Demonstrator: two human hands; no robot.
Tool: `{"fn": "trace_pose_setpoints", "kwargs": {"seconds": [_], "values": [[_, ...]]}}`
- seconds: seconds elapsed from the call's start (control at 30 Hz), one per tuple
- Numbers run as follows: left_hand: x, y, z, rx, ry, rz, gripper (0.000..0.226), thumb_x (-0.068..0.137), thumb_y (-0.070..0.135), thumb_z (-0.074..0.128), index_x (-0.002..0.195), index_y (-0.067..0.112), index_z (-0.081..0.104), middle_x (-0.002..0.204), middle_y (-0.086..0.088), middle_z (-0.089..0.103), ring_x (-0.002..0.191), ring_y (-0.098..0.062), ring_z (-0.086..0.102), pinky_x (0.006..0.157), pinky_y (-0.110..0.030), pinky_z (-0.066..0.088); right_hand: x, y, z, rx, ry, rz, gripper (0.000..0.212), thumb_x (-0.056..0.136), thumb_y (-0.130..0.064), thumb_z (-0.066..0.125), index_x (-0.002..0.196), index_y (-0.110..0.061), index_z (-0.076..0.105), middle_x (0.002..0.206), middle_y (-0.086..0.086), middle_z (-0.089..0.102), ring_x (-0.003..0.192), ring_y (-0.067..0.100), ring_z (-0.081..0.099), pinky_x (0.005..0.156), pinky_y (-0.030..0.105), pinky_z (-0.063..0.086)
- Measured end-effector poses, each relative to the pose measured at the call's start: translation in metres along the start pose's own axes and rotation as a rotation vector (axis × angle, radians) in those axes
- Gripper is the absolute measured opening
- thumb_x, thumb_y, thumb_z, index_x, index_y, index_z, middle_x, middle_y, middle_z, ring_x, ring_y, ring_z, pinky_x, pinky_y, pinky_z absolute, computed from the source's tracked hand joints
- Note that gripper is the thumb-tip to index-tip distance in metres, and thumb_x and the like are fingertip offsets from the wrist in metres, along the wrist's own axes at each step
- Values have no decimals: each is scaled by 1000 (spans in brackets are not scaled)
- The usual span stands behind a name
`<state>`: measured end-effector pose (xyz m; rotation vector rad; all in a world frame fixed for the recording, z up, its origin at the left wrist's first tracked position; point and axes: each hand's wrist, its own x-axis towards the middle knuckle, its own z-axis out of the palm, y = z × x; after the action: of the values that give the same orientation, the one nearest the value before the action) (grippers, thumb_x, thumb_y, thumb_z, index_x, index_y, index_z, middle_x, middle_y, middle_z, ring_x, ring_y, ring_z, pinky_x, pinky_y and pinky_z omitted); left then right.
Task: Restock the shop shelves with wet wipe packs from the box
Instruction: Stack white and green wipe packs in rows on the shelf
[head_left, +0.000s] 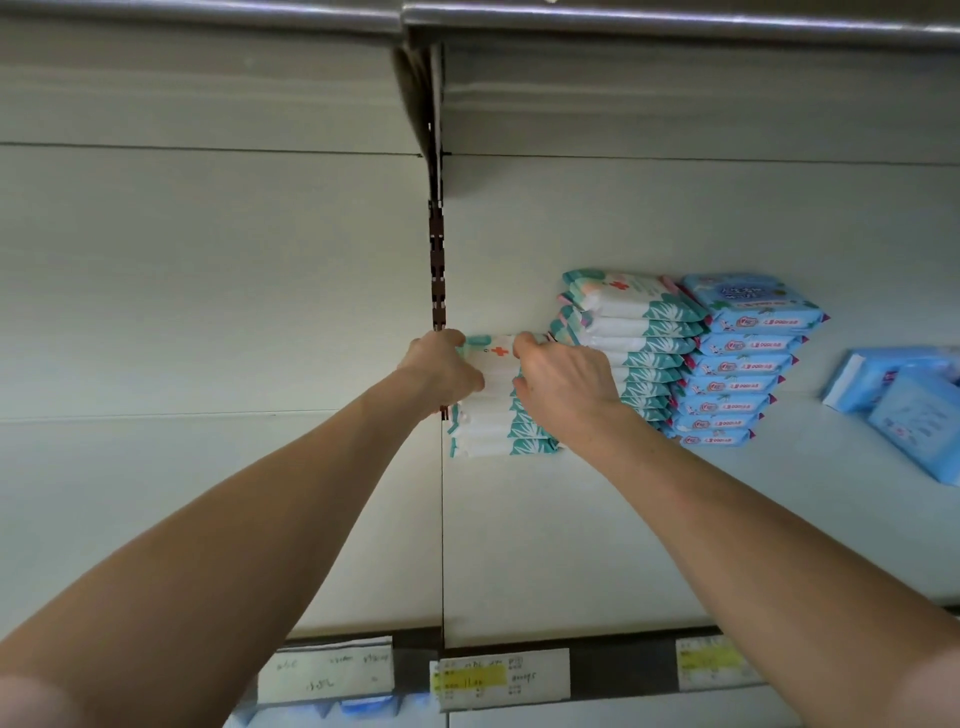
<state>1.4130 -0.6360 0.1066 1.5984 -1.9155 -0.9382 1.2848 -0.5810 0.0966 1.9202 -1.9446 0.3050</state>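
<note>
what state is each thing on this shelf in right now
left hand, fingers curled round the top teal pack's left end
right hand, gripping that pack's right end
top teal pack, held flat at the top of the short teal stack
short teal stack, piled flat under the hands
tall teal stack, piled flat, neat
blue stack, piled flat, beside the tall teal stack
loose blue packs, tilted, unstacked, far right

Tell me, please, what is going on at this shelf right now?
A person is stocking the shelf. The left hand and right hand both grip a white-and-teal wet wipe pack at the top of a short stack beside the slotted upright. To its right stands a taller stack of the same packs, then a stack of blue packs, with loose blue packs lying at the far right.
</note>
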Motion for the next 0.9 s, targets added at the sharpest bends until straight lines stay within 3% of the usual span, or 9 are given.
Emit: {"fn": "trace_pose_setpoints", "kwargs": {"seconds": [0.1,0.17,0.23,0.3,0.43,0.6,0.77,0.83,0.9], "values": [[-6,-8,-10,7,52,0,55,86,7,57,138,19,46,117,-9,56,91,-27,56,76,-36,55,-4,-14,-10,1,-1,-44,28,97,-13,47,125,-11,49,100,7,67,88,28,63,62,30,33],[-13,-12,-19,24,85,-4,53,88,8,56,138,19,46,114,-11,59,85,-26,55,76,-35,53,-6,-26,-15,13,-14,-84,18,97,-13,46,113,-11,53,99,7,67,89,29,63,62,30,33],[-23,-19,-28,71,115,-25,57,89,8,54,143,20,40,125,-12,58,99,-30,59,81,-34,52,-6,-39,-19,32,-20,-126,9,96,-13,45,101,-12,53,97,7,67,88,29,62,63,30,32],[-34,-28,-38,97,143,-73,60,89,8,53,145,20,38,127,-13,57,110,-30,59,84,-35,53,-6,-54,-22,70,-42,-180,12,96,-15,45,103,-13,54,100,8,66,92,30,62,64,30,33],[-64,-53,-56,70,205,-229,61,88,5,53,146,19,37,124,-14,55,103,-32,61,81,-39,57,-7,-88,-25,109,-84,-338,23,98,-22,44,116,-14,55,111,7,64,102,30,60,70,30,34],[-114,-81,-69,59,317,-390,59,89,7,51,145,16,35,119,-15,57,89,-31,62,80,-38,57,-20,-125,-27,157,-123,-536,23,96,-20,44,115,-15,57,112,7,63,103,29,58,71,29,33],[-175,-101,-63,-13,446,-522,48,88,4,50,136,8,42,91,-11,52,83,-26,53,66,-33,52,-53,-153,-36,196,-150,-734,24,96,-21,46,115,-16,59,114,7,62,105,29,59,72,28,35],[-202,-108,-60,-24,489,-579,50,89,3,49,138,9,40,97,-12,54,86,-26,53,67,-33,51,-70,-165,-41,217,-158,-812,24,95,-21,46,115,-16,58,113,7,62,103,28,59,71,28,35],[-232,-113,-56,-43,526,-653,53,90,3,49,141,10,38,116,-16,58,98,-30,59,77,-39,56,-90,-178,-49,238,-177,-878,22,95,-19,46,113,-16,58,111,7,62,99,27,59,70,29,35]]}}
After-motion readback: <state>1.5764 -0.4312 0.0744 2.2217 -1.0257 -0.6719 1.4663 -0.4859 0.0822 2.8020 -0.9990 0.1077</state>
